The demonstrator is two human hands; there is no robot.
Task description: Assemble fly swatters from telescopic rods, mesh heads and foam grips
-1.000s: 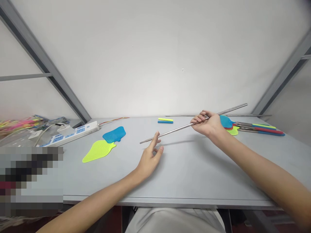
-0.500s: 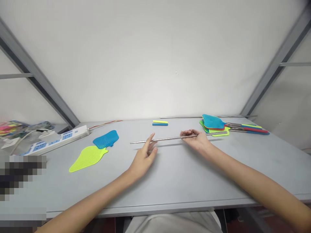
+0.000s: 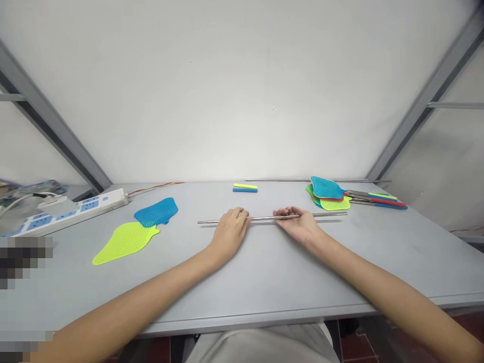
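A slim metal rod [image 3: 261, 218] is held crosswise by both hands, low over the grey table [image 3: 264, 282]; whether the tabletop is touched cannot be told. Its left part is covered by the left hand [image 3: 230, 232], whose fingers are curled over it from above. Farther right it is cradled by the right hand [image 3: 297, 223], turned palm up with bent fingers closed around it (how firmly is not shown). Because the rod looks smooth, it could be rolled or slid out of place if either grip were loosened. Its right end is left projecting just in front of the stacked swatters [image 3: 327, 188]; if it were swung toward the wall, their mesh heads could be snagged or pushed askew. With a wider sweep, the yellow tube [image 3: 245, 186] and blue tube [image 3: 245, 190] could be knocked and set rolling, since both appear round and neither is visibly secured.
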